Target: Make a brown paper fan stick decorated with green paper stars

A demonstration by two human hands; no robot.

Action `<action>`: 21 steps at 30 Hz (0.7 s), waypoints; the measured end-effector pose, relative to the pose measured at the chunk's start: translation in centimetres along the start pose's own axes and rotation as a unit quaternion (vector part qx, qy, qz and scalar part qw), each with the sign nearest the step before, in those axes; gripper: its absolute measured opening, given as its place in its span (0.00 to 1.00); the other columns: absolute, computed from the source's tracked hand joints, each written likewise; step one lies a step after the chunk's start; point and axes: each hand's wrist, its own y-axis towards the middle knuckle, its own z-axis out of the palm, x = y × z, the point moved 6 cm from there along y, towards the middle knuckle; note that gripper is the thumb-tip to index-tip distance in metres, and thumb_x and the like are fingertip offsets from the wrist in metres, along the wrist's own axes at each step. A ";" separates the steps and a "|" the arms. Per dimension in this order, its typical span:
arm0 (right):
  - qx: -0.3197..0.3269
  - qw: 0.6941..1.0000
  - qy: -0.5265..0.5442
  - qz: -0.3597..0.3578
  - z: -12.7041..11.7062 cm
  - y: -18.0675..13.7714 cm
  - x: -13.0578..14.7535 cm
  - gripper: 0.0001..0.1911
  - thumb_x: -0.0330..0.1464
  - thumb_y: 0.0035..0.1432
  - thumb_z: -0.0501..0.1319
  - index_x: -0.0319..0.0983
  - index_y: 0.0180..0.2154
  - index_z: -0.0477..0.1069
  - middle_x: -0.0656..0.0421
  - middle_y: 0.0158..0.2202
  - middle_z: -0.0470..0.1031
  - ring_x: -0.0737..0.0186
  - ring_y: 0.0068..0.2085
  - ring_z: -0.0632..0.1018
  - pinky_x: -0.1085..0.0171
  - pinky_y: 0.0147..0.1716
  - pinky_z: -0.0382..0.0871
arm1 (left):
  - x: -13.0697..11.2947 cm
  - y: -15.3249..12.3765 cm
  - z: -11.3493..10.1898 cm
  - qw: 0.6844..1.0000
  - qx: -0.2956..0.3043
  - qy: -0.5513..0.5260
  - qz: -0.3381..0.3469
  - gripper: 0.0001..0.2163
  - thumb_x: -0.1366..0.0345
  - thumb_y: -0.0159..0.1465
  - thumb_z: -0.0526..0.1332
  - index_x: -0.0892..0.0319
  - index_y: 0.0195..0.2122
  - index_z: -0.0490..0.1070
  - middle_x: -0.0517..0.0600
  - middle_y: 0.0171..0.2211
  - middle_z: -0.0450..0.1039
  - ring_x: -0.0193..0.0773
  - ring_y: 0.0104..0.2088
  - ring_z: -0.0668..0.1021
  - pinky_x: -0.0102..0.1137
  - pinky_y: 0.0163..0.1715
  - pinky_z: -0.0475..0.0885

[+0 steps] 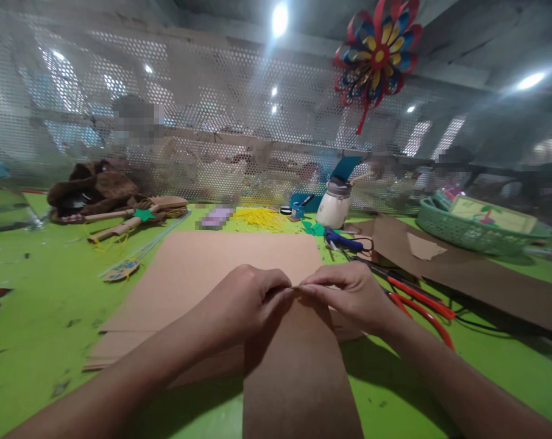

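A strip of brown kraft paper (298, 372) runs toward me in the lower middle, its far edge pinched between both hands. My left hand (258, 299) is closed on that edge, thumb against fingertips. Close beside it, my right hand (349, 289) grips the same edge between thumb and fingers. The edge looks folded or rolled at the fingertips, though the fingers partly hide it. Under and beyond my hands lies a stack of tan paper sheets (189, 262) on the green table (33, 341).
Red-handled scissors (422, 296), a blue glue gun (344, 241) and dark brown paper (477, 274) lie to the right, before a green basket (477, 235). Behind the stack are yellow paper shreds (260, 218) and a white jar (334, 204). Rolled paper sticks (130, 222) lie left.
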 end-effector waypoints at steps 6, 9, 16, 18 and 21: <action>0.005 1.000 -0.030 -0.009 0.6 0.0 0.0 0.07 0.31 0.54 0.62 0.39 0.33 0.79 0.57 0.32 0.81 0.61 0.33 0.79 0.67 0.31 0.72 | 0.1 0.0 0.3 1.000 -0.009 0.026 0.013 0.11 0.66 0.62 0.54 0.60 0.32 0.75 0.50 0.25 0.76 0.32 0.23 0.72 0.24 0.23 0.60; 0.016 0.999 -0.030 -0.015 0.8 0.0 0.1 0.08 0.31 0.55 0.61 0.38 0.32 0.79 0.57 0.30 0.81 0.62 0.31 0.78 0.68 0.30 0.71 | 0.1 0.0 0.4 0.999 -0.014 0.036 0.022 0.10 0.66 0.62 0.54 0.60 0.31 0.75 0.50 0.24 0.76 0.32 0.22 0.72 0.25 0.23 0.59; -0.024 0.995 0.071 0.065 0.4 0.0 -0.9 0.09 0.35 0.50 0.65 0.35 0.26 0.77 0.57 0.24 0.78 0.67 0.25 0.74 0.69 0.23 0.67 | 0.0 0.0 0.0 0.998 -0.033 0.032 0.033 0.11 0.65 0.62 0.54 0.60 0.31 0.75 0.48 0.23 0.75 0.31 0.22 0.71 0.25 0.23 0.58; -0.027 0.994 0.081 0.069 0.1 0.0 -1.3 0.10 0.36 0.51 0.65 0.35 0.26 0.76 0.58 0.22 0.76 0.68 0.23 0.73 0.70 0.23 0.67 | 0.2 0.1 -0.1 0.999 -0.027 0.024 0.020 0.11 0.64 0.63 0.54 0.60 0.31 0.74 0.48 0.23 0.75 0.31 0.22 0.71 0.25 0.24 0.58; -0.020 0.995 0.071 0.072 -0.8 0.2 -1.9 0.13 0.38 0.53 0.64 0.35 0.24 0.75 0.60 0.19 0.73 0.69 0.21 0.71 0.69 0.21 0.66 | 1.0 0.2 -0.2 1.000 -0.009 0.011 -0.003 0.12 0.62 0.63 0.53 0.60 0.31 0.74 0.48 0.25 0.75 0.31 0.24 0.71 0.25 0.25 0.59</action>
